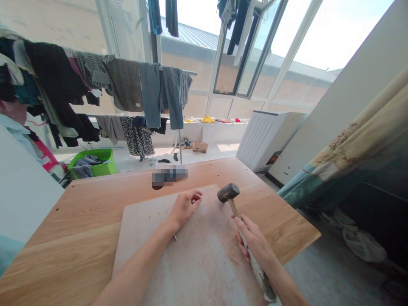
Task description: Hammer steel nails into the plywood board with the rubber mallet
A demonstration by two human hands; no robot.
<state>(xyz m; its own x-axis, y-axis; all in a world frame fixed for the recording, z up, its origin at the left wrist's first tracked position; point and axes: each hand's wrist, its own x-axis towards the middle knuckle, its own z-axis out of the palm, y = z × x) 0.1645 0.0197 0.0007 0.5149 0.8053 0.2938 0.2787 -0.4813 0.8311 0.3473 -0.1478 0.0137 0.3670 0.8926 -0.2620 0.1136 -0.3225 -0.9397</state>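
My right hand is wrapped round the worn wooden handle of a mallet with a black head. The mallet head is raised to the right of my left hand. My left hand is over a pale wooden board, thumb and fingertips pinched together; what they hold, if anything, is too small to make out. Below my left wrist a short, thin metal piece shows beside the forearm, partly hidden. Several small dark holes or marks dot the board near its far left part.
The board lies on a wooden table. A pixelated dark item sits near its far edge. Beyond are a green laundry basket, hanging clothes and a white ribbed appliance or cabinet. A curtain hangs at the right.
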